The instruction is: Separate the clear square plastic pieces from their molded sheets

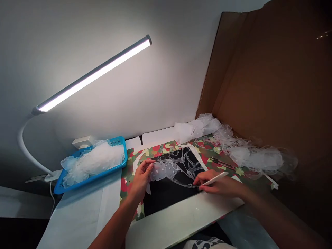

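- Pinches the left end of the fabric (168, 170) in the left fingers (149, 168).
- Grasps a slim white stick (214, 178) in the right fingers (198, 180), tips at the fabric's near right strands.
- Lies between both, on the flat black sheet (160, 197): sheer, white-dotted, round-edged, trailing looped strands.
- Sits at left in a blue plastic basket (126, 148): crumpled, translucent white pile (101, 157).
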### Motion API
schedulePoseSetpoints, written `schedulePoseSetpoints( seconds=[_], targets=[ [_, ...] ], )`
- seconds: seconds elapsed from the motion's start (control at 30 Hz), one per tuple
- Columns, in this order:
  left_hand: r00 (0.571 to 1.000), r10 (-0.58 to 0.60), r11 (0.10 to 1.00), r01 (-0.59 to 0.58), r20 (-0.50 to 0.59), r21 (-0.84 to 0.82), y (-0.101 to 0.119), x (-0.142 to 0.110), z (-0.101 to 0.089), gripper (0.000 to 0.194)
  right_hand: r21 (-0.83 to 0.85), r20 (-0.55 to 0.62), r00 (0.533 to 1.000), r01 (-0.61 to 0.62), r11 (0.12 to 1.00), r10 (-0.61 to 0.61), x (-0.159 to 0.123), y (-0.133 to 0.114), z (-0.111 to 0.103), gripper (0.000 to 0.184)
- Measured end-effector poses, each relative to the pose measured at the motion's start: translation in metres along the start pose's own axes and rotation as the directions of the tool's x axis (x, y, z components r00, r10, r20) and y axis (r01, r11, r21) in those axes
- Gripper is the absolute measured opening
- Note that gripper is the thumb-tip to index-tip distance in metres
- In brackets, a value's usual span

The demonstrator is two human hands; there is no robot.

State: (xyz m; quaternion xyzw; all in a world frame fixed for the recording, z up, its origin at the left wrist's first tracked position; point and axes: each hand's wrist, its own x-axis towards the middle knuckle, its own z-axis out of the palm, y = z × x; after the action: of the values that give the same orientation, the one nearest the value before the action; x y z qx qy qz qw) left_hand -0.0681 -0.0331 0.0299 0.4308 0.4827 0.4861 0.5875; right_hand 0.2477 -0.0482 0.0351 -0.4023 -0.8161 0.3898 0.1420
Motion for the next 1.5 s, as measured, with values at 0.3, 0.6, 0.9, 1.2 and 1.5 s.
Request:
schedulePoseSetpoints(
  seconds=[0.3,0.6,0.9,1.2,1.5],
  targets=[
    [1.0,0.011,0.986,-0.012,0.009,0.165,-0.001,-0.002,0.003,0.038,0.273,-0.288,0.946,-0.07,0.96,0.151,0.035,-0.026,0.021,0.013],
    [0.867,0.218,-0.119,-0.431,0.447,0.894,-0.028,-0.022,0.0,0.037,0.07,-0.618,0.785,0.008,0.998,0.037,0.087,-0.021,0.047,0.018],
    [0.841,0.238,-0.259,-0.427,0.485,0.866,-0.045,-0.033,0.001,0.046,0.171,-0.426,0.905,0.063,0.983,0.016,0.091,-0.035,0.078,0.016],
    [0.832,0.224,-0.293,-0.439,0.508,0.849,-0.044,-0.035,-0.004,0.036,0.138,-0.354,0.935,0.047,0.989,0.005,0.074,-0.043,0.089,0.012],
    [0.873,0.167,-0.282,-0.404,0.459,0.87,-0.043,-0.042,-0.002,0.04,0.056,-0.429,0.901,0.09,0.994,-0.058,0.094,-0.036,0.105,0.016]
  ],
)
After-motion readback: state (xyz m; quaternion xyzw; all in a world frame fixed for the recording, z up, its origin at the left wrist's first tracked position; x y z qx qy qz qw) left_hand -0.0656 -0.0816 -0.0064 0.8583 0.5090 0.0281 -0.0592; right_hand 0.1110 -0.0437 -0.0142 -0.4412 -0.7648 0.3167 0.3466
